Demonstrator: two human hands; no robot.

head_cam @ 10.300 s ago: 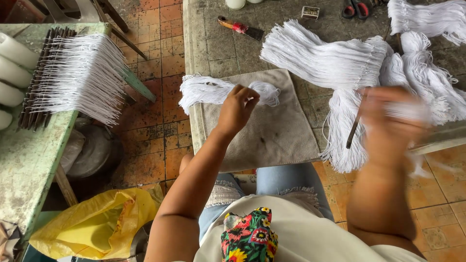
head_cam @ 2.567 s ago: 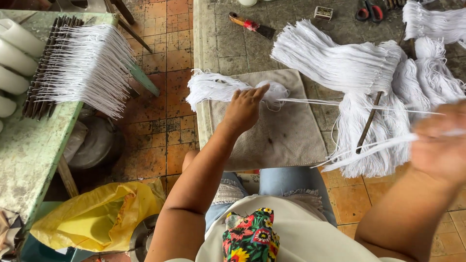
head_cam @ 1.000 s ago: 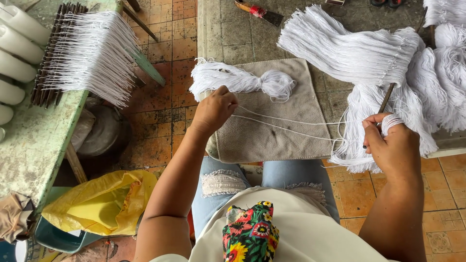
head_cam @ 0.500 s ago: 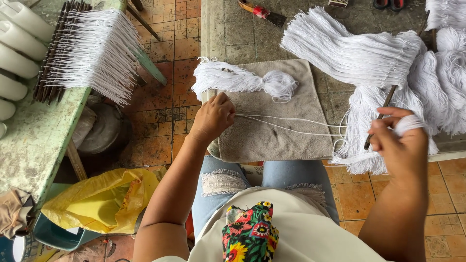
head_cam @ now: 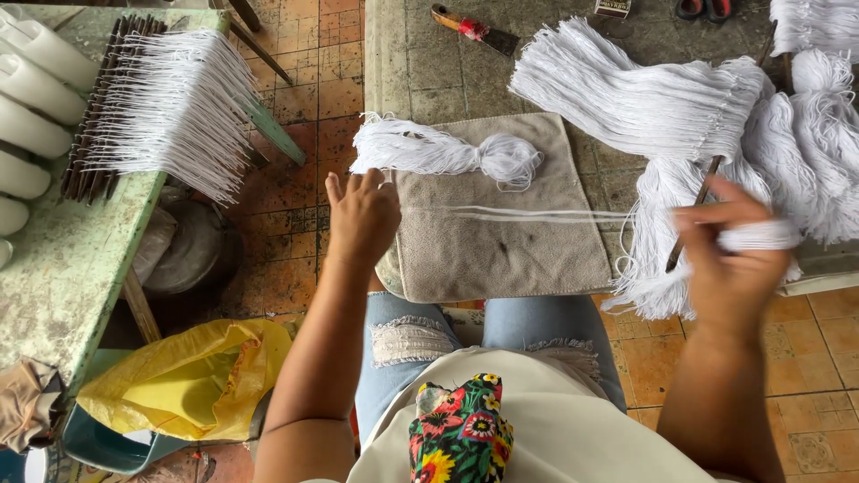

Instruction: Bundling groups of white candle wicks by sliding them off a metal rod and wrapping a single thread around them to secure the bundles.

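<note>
Pinching white strands (head_cam: 537,215) at the cloth's (head_cam: 501,250) left edge with left hand (head_cam: 362,215), fingers together. Gripping the strands' right end in blurred right hand (head_cam: 729,259), fingers clamped on a wound loop. Lying just beyond the strands, a tied tassel (head_cam: 447,154).

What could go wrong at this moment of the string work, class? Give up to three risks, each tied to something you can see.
1. The taut white strands stretched from the left hand to the right hand could slip free or snap.
2. They run close to the tied bundle on the grey cloth and might snag it.
3. The loose heap of strings near the right hand could tangle in.
</note>
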